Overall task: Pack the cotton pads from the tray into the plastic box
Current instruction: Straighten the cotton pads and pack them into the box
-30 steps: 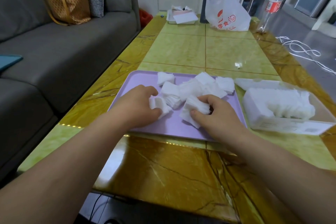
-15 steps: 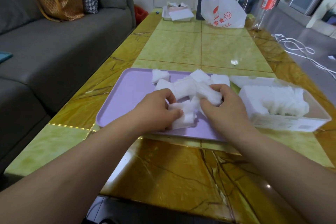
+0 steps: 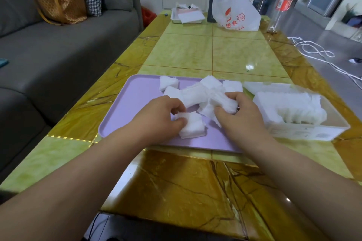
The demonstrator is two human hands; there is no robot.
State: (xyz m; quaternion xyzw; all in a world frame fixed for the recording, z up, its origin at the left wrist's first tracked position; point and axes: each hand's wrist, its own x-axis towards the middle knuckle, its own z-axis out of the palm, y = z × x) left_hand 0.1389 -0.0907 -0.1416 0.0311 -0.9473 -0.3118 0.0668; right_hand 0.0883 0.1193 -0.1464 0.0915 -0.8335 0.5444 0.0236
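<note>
Head view showed the left hand (image 3: 162, 117) pinching a stack of cotton pads (image 3: 193, 128) on the tray (image 3: 125, 111) while the right hand (image 3: 238, 115) grasped a loose clump, gathering; next likely needs a lift into the plastic box (image 3: 305, 133) just beside.

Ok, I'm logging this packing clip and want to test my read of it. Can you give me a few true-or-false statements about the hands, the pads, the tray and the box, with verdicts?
1. The plastic box stands right of the purple tray. True.
2. The plastic box is empty. False: a row of cotton pads already lies in it.
3. The left hand grips a small stack of pads on the purple tray. True.
4. The right hand is open and holds nothing. False: its fingers curl round part of the loose heap on the purple tray.
</note>
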